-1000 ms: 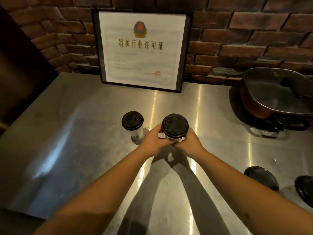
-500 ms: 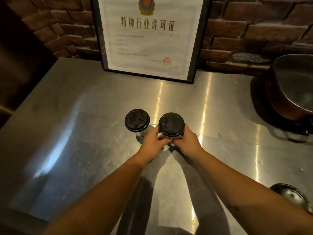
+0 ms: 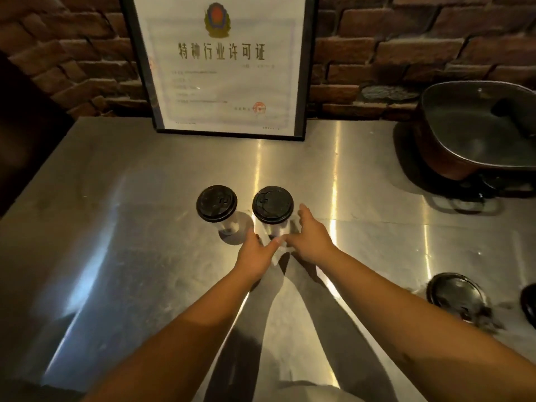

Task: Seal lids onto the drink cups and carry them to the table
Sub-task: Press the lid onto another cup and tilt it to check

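A brushed steel surface fills most of the view, streaked with bright reflections, and it backs onto a rough red brick wall at 12 o'clock. Leaning upright against that wall is a black-framed certificate; its gold heading reads 特种行业许可证, under a round emblem, with a red stamp low on the sheet. The smaller print is too faint to read. At 2 o'clock a dark pan sits on a low stand. At 4 o'clock a loose black lid lies flat, and another dark round thing is cut off by the right edge.

Two clear drink cups stand side by side near the centre, each capped with a black lid: the left cup and the right cup, close but apart. The left hand is at 6 o'clock of the right cup, fingers loose and spread near its base. The right hand is at its 4 o'clock, fingers straight and apart, gripping nothing. Whether either fingertip touches the cup wall cannot be told.
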